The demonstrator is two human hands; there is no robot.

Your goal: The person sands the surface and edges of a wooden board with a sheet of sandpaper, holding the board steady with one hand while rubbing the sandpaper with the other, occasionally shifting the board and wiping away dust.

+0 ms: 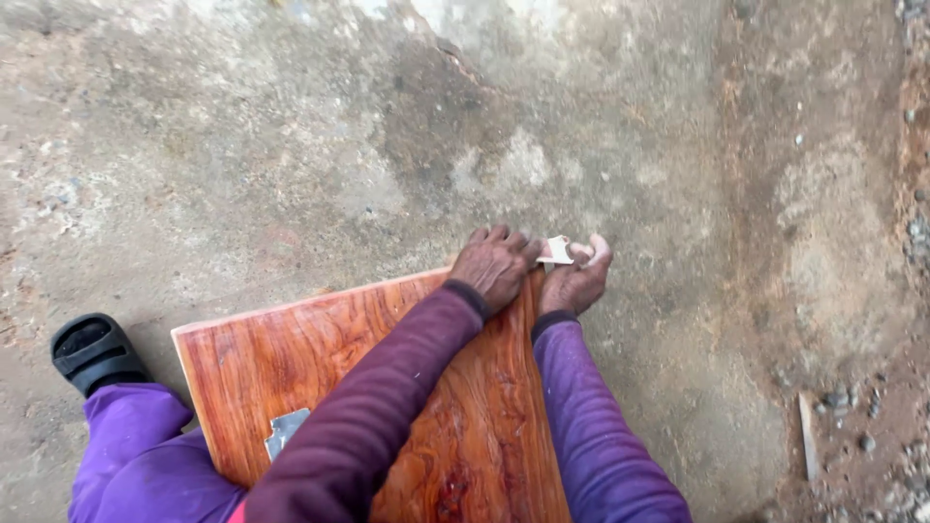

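**Both hands work the far corner of a reddish board**

Nearest, a small grey scrap point(287, 429) lies on the glossy wooden board point(291, 353) by its near left edge, seemingly set aside. The board rests against the person's purple-clad legs, likely for steadiness. At the far right corner, the left hand point(497, 265) presses flat, fingers together, pinning the wood. Just beside it, the right hand point(577, 278) pinches a folded pale sheet point(556, 250) against the edge. Concrete floor point(291, 145) lies beyond.

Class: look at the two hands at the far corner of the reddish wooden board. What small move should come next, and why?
Probably a short rub along the board's far corner edge. The right hand pinches a small pale folded piece, likely sandpaper, right at that corner, while the left hand presses the wooden board flat, steadying it.
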